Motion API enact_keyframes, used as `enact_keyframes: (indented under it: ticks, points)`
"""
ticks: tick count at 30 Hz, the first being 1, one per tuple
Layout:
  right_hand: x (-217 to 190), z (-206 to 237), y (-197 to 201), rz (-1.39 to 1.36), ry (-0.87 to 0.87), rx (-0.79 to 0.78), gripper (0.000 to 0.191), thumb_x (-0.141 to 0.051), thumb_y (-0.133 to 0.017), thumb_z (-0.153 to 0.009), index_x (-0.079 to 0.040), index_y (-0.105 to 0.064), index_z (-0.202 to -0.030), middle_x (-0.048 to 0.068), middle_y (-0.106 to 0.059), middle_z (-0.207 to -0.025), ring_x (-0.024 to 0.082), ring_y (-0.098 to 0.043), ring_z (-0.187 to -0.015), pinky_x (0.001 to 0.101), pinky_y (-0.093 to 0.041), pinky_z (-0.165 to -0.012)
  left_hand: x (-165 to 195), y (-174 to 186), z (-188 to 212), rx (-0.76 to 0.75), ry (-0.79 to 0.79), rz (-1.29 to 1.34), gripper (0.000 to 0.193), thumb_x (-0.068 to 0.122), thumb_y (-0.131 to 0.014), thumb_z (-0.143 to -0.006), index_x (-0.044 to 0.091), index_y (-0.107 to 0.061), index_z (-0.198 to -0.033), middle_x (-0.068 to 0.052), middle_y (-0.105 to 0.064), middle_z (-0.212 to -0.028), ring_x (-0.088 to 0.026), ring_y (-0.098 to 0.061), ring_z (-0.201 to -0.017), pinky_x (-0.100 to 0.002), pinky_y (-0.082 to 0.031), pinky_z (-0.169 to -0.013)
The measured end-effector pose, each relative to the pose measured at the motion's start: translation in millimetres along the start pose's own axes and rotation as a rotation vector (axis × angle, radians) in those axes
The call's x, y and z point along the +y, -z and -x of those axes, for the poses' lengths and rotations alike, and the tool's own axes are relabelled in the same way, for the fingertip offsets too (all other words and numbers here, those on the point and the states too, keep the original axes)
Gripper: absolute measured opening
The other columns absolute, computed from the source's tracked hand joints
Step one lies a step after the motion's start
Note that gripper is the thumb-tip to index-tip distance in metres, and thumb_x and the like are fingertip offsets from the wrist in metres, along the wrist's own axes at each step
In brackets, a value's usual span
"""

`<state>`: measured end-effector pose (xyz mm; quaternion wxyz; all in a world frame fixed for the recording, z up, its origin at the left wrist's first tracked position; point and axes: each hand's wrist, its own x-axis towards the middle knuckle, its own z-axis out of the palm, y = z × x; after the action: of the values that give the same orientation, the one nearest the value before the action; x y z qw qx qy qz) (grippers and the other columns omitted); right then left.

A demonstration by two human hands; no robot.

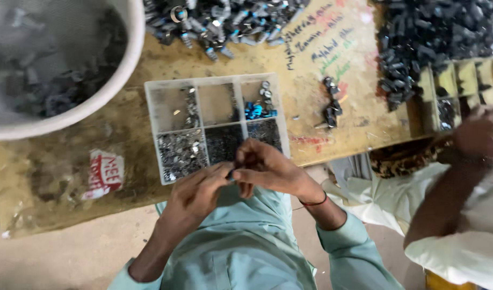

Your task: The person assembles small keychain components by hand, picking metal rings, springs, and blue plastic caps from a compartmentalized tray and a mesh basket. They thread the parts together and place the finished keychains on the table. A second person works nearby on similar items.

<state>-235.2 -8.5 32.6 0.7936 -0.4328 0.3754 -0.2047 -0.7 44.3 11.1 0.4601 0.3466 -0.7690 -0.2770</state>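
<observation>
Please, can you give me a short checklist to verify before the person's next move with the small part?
1. Small part pinched between both hands: ok.
2. Left hand grip closed on it: ok.
3. Right hand grip closed on it: ok.
4. Compartment tray close in front of the hands: ok.
5. Part correctly assembled: cannot tell, hidden by the fingers.
6. Co-worker's hand apart from the person's own hands: ok.

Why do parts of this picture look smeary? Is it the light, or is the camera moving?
Head view: the light is soft and even, with no hard shadows or glare. The white basin and the dark parts in it are blurred, and so is the co-worker's hand at the right edge. The left hand, right hand and compartment tray are sharper, though the small piece pinched between the fingers is too small to identify.
</observation>
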Motion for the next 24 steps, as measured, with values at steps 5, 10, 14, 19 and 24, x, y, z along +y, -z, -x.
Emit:
enact_keyframes:
  ticks: [5,10,14,19,24]
  points:
    - [9,6,-33,-0.163,0.216,0.037,0.029,-0.005,-0.059,-0.11,-0.005,-0.033,-0.122,0.011,-0.064,-0.1,0.016,-0.068,-0.073,0.0292,-0.056,-0.064,10,-20,-1,0.186,0.349,0.15,0.042,-0.007,-0.08,-0.083,0.002,-0.07,-0.123,-0.012,-0.076,-0.106,-0.019,-0.075,-0.091,-0.031,-0.061,-0.077]
    - [9,27,-11,0.169,0.296,-0.029,0.032,-0.003,-0.061,-0.103,-0.004,-0.044,-0.13,0.008,-0.067,-0.107,0.015,-0.072,-0.084,0.0262,-0.058,-0.069,20,-28,-5,0.265,0.274,0.26,0.033,-0.005,-0.081,-0.082,0.005,-0.074,-0.113,-0.007,-0.076,-0.104,-0.017,-0.073,-0.09,-0.027,-0.062,-0.075]
    - [-17,21,101,1.148,0.349,0.968,0.007,0.005,-0.063,-0.098,0.002,-0.069,-0.099,0.014,-0.069,-0.084,0.026,-0.066,-0.071,0.0361,-0.051,-0.063,7,-17,-12,0.269,0.199,0.16,0.034,-0.006,-0.082,-0.083,0.006,-0.074,-0.113,-0.006,-0.077,-0.104,-0.018,-0.073,-0.095,-0.029,-0.06,-0.082]
    - [-41,15,198,1.21,0.484,0.792,0.016,-0.001,-0.07,-0.096,-0.001,-0.072,-0.112,0.016,-0.067,-0.124,0.03,-0.071,-0.093,0.0346,-0.058,-0.076,-8,-6,-19,0.229,0.258,0.227,0.035,-0.007,-0.079,-0.082,0.006,-0.075,-0.114,-0.006,-0.077,-0.1,-0.018,-0.072,-0.092,-0.031,-0.058,-0.084]
    - [-37,33,196,1.306,0.626,0.925,0.028,0.004,-0.065,-0.096,-0.003,-0.071,-0.122,0.016,-0.072,-0.124,0.032,-0.072,-0.112,0.0397,-0.056,-0.096,-9,-7,-15,0.162,0.232,0.261,0.036,-0.005,-0.081,-0.08,0.007,-0.076,-0.113,-0.003,-0.078,-0.097,-0.018,-0.072,-0.093,-0.031,-0.056,-0.087]
